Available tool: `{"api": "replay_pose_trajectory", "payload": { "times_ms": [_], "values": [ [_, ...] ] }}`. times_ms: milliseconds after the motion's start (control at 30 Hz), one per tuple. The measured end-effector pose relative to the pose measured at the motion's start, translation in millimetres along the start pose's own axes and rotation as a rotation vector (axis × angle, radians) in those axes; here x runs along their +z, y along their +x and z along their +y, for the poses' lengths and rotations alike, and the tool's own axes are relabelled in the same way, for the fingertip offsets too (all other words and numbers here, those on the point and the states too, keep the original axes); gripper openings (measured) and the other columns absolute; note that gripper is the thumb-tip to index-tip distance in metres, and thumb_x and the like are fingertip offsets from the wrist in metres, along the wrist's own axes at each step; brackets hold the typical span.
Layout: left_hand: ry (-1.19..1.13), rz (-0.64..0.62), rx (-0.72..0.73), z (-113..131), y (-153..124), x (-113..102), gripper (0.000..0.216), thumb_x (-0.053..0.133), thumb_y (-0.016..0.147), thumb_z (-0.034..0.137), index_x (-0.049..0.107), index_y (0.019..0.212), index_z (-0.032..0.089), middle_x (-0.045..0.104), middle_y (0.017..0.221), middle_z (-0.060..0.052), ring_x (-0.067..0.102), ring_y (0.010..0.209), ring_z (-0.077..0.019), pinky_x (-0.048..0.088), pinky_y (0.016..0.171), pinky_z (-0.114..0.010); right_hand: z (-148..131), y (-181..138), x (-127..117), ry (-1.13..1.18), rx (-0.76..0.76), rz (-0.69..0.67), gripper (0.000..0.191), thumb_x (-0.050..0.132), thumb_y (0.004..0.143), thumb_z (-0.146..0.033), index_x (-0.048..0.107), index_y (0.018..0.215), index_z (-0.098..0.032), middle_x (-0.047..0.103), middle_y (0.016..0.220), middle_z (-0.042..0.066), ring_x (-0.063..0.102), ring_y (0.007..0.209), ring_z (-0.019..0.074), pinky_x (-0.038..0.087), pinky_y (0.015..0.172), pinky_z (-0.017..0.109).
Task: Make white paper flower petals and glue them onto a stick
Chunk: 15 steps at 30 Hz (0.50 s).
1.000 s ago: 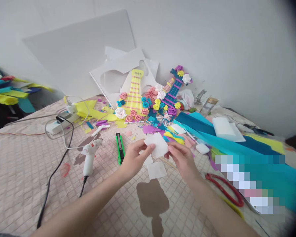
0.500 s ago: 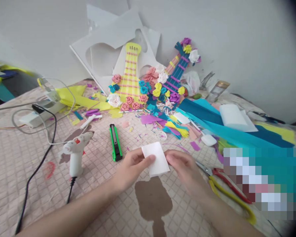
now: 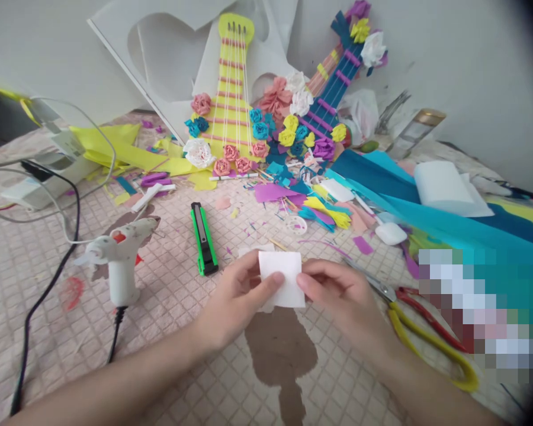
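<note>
A small white square of paper (image 3: 288,263) is held up over the near middle of the table. My left hand (image 3: 240,290) pinches its left part, thumb on the front face and fingers behind. At the right edge, my right hand (image 3: 337,287) grips it between thumb and fingers. Another white piece (image 3: 249,251) shows partly behind the held paper, beside a thin wooden stick (image 3: 278,244). Left of my hands lies a green utility knife (image 3: 203,239). Just right of my right hand are scissors (image 3: 411,319) with red and yellow handles.
A white glue gun (image 3: 122,266) with a black cord stands at left, near a power strip (image 3: 35,183). At the back lean a yellow paper guitar (image 3: 233,106) and a blue one (image 3: 333,97), both with paper flowers. Coloured scraps and blue paper sheets (image 3: 382,189) spread to the right.
The paper has turned from tilted to nearly square-on and looks shorter. White paper and a stick now show behind my hands. The camera view has shifted, so the background sits higher.
</note>
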State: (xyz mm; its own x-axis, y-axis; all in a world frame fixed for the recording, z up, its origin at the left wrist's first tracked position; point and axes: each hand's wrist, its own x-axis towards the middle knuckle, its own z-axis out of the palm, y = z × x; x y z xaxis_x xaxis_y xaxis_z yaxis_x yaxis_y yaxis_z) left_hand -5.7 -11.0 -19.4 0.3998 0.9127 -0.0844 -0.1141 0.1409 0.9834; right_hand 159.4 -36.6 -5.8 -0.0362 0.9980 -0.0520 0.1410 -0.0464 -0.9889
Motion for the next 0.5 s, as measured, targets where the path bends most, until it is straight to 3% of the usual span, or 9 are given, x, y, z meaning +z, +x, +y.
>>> {"api": "replay_pose_trajectory", "payload": {
  "times_ms": [100,133,200,300,500],
  "values": [
    [0.170,0.268,0.292,-3.6,-3.0,-0.7,0.022,0.061,0.077,0.018,0.050,0.095,0.023,0.053,0.092,0.000,0.052,0.084,-0.0132,0.044,0.074,-0.026,-2.1,-0.5,1.1,-0.091,-0.031,0.096,0.013,0.062,0.076,-0.030,0.064,0.069,-0.019,0.061,0.063,-0.001,0.053,0.057,0.0102,0.043,0.051,0.019],
    [0.268,0.304,0.386,-4.2,-4.3,-1.0,0.021,0.061,0.076,0.015,0.050,0.093,0.023,0.052,0.090,0.000,0.051,0.084,-0.0131,0.043,0.077,-0.026,-2.5,-0.9,1.6,-0.114,-0.046,0.123,0.011,0.062,0.076,-0.029,0.064,0.069,-0.020,0.061,0.063,-0.002,0.053,0.057,0.0101,0.043,0.051,0.019],
    [0.438,0.239,0.481,-4.2,-6.8,-1.0,0.017,0.060,0.077,0.012,0.055,0.090,0.021,0.055,0.087,0.000,0.052,0.084,-0.0131,0.041,0.079,-0.027,-3.2,-2.1,2.6,-0.143,-0.073,0.141,0.010,0.062,0.077,-0.027,0.063,0.070,-0.020,0.061,0.063,-0.003,0.054,0.057,0.0091,0.043,0.051,0.017],
    [0.452,0.081,0.415,-2.4,-9.2,1.1,0.016,0.058,0.080,0.013,0.061,0.095,0.020,0.063,0.090,-0.002,0.056,0.087,-0.0136,0.043,0.079,-0.026,-4.3,-4.1,4.2,-0.151,-0.086,0.101,0.010,0.061,0.078,-0.026,0.063,0.070,-0.021,0.060,0.062,-0.004,0.053,0.055,0.0078,0.042,0.046,0.015],
    [0.230,0.012,0.195,0.2,-8.7,5.8,0.016,0.054,0.085,0.021,0.066,0.095,0.022,0.068,0.095,-0.001,0.061,0.086,-0.0132,0.047,0.076,-0.024,-4.7,-6.9,7.4,-0.142,-0.065,0.064,0.009,0.061,0.078,-0.026,0.066,0.073,-0.021,0.063,0.063,-0.002,0.056,0.056,0.0097,0.046,0.049,0.017]
  ]
}}
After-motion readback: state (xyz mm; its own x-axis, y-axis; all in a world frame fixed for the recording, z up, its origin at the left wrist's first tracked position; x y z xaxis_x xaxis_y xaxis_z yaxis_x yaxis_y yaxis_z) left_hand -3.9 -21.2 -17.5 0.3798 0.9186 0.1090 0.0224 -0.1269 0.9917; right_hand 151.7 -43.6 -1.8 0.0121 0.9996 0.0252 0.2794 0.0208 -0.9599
